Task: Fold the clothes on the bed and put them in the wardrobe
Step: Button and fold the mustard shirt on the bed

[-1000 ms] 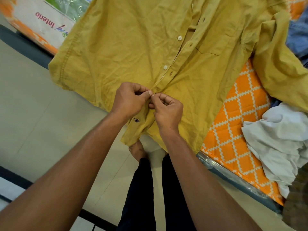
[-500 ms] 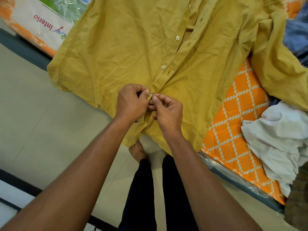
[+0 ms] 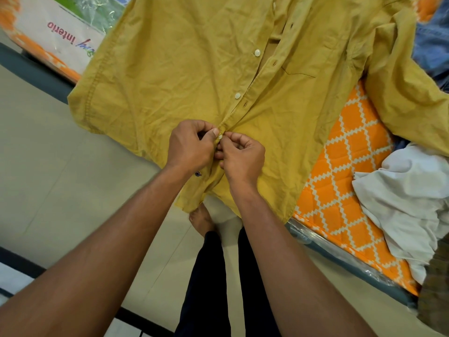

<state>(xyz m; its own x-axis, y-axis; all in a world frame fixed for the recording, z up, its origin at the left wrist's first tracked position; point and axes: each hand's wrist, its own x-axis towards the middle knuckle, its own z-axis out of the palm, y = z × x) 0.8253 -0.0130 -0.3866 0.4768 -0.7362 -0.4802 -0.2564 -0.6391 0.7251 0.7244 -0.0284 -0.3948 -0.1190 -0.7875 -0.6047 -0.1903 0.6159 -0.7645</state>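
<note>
a mustard shirt (image 3: 182, 69) lies front up over the corner of the mattress (image 3: 340, 171). its long axis follows the button placket, running from about 6 o'clock at the hem up to 1 o'clock, where the collar end leaves the frame. the hem points at the person and hangs off the mattress edge over the floor (image 3: 60, 178). one sleeve (image 3: 401, 81) falls away toward 3 o'clock.

the left hand (image 3: 192, 144), near the centre, has its fingers curled and pinches one edge of the placket between thumb and fingers. the right hand (image 3: 243, 156), touching it on its 3 o'clock side, pinches the other edge with thumb and forefinger. a white button (image 3: 220, 136) sits between the two thumbs; whether it is through its hole cannot be told. further up the placket toward 1 o'clock, two more white buttons (image 3: 237, 95) lie beside their holes, undone, with the front gaping open above them.

a crumpled white garment (image 3: 401, 190) lies on the orange lattice-patterned mattress at 3 to 4 o'clock, near the shirt's hem but apart from it. a blue garment (image 3: 432, 40) shows at 2 o'clock, beyond the sleeve. at 6 o'clock, below the hem, are a bare foot (image 3: 201, 220) and dark trousers (image 3: 209, 276).
</note>
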